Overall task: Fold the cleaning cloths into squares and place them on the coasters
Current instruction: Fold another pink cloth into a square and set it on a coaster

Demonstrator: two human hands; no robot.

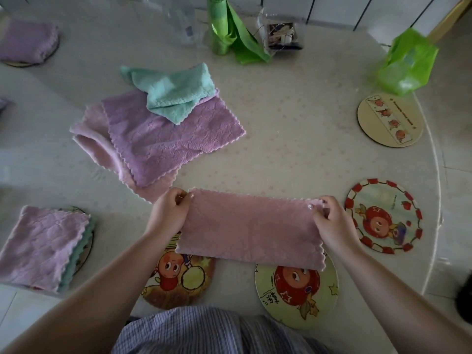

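A pink cleaning cloth point(251, 229), folded into a long rectangle, hangs stretched between my hands just above the near table edge. My left hand point(169, 209) pinches its upper left corner and my right hand point(332, 219) pinches its upper right corner. Under it lie two round cartoon coasters point(178, 279) point(297, 292), partly covered. Two more bare coasters point(383, 215) point(389, 121) sit to the right. A loose pile holds a purple cloth point(171, 139), a teal cloth point(173, 90) and a pink cloth point(97, 144). A folded stack point(43, 246) rests on a coaster at the left.
Another folded purple cloth point(28, 40) lies on a coaster at the far left. At the back stand a clear bottle point(184, 19), green plastic bags point(229, 34) point(406, 62) and a small clear packet point(281, 34). The round table's edge point(434, 154) curves along the right.
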